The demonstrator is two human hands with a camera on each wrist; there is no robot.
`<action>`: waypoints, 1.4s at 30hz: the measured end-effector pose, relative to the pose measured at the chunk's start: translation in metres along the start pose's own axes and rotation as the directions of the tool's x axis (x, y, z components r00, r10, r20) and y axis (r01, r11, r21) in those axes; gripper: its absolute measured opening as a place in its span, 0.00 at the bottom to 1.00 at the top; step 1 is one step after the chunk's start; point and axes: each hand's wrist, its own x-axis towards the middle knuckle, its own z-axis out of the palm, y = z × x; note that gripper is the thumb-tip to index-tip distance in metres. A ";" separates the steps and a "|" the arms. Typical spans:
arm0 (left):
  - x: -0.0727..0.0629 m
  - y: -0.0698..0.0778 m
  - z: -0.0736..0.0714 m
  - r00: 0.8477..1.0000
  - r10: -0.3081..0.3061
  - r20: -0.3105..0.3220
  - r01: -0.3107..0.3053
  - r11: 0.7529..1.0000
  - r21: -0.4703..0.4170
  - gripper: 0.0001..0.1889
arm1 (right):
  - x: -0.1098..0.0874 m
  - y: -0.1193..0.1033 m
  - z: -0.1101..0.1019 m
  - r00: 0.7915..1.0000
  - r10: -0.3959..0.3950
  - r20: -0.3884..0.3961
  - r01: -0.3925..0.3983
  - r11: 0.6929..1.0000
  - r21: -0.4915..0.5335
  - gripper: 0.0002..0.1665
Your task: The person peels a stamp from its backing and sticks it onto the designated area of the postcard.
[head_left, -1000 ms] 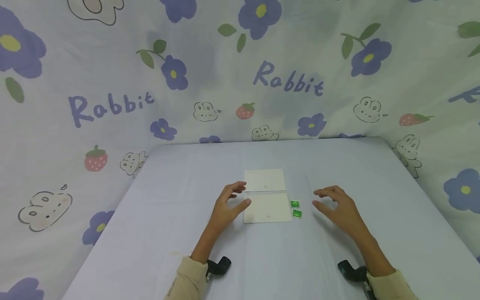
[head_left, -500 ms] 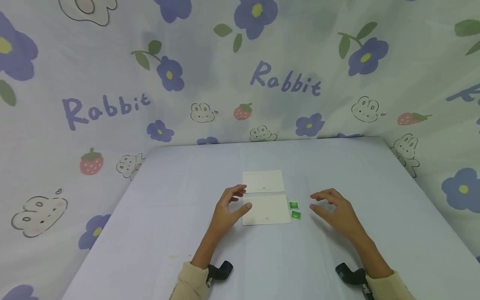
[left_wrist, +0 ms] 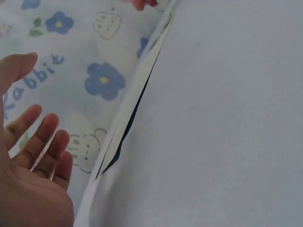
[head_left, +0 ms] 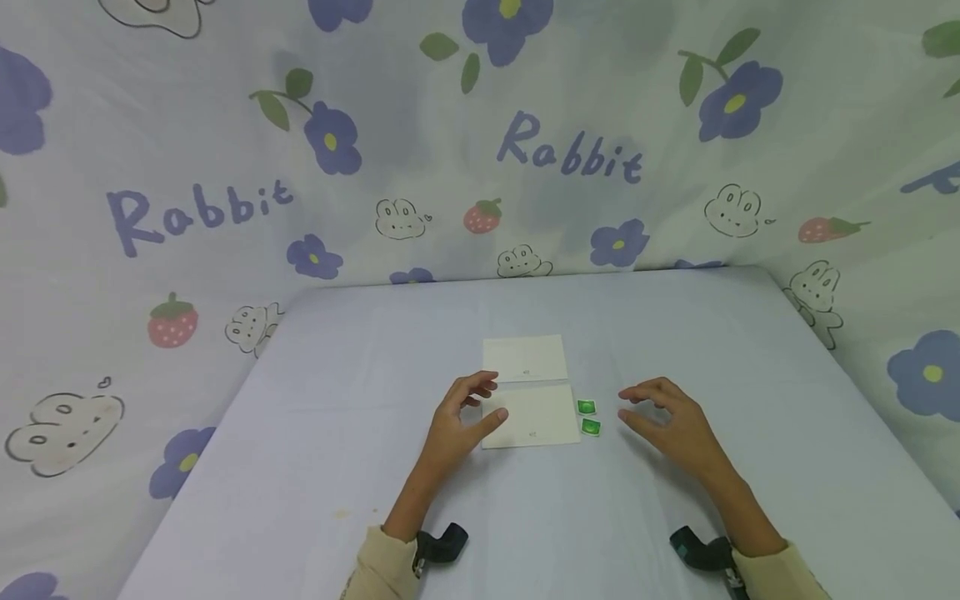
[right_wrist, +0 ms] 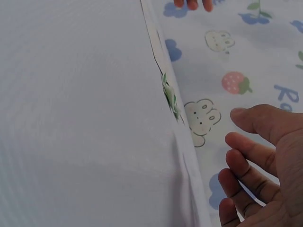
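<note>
Two cream paper cards or envelopes lie one behind the other on the table; I cannot tell which kind. The near card [head_left: 536, 417] is slightly larger in view than the far card [head_left: 525, 357]. Two small green stamp-like pieces lie just right of the near card, a back green piece [head_left: 587, 407] and a front green piece [head_left: 591, 427]. My left hand [head_left: 459, 421] hovers at the cards' left edge, fingers loosely bent, holding nothing. To the right of the green pieces, my right hand [head_left: 678, 425] is held above the table with thumb and fingers apart, also holding nothing.
A white cloth covers the table [head_left: 360, 375]. Behind and beside it hangs a curtain [head_left: 420, 158] printed with flowers, rabbits and strawberries. Each wrist carries a black camera mount, the left mount [head_left: 444, 543] and the right mount [head_left: 699, 547].
The head view shifts slightly. Both hands keep nearly the same pose, the left one marginally further over the near card's edge. Cards and green pieces stay in place on the table.
</note>
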 end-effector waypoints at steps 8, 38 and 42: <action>-0.002 0.013 0.003 1.000 0.002 0.021 -0.002 1.000 -0.024 0.29 | -0.001 -0.004 0.002 0.999 -0.032 -0.005 0.032 0.999 -0.013 0.16; -0.004 0.046 0.009 0.998 0.020 0.058 -0.017 0.998 -0.053 0.27 | -0.004 -0.008 0.006 0.998 -0.049 0.031 0.048 0.999 0.015 0.15; -0.003 0.046 0.012 0.997 0.033 0.070 -0.029 0.998 -0.062 0.26 | -0.003 -0.006 0.008 0.998 -0.058 0.024 0.058 0.998 0.013 0.15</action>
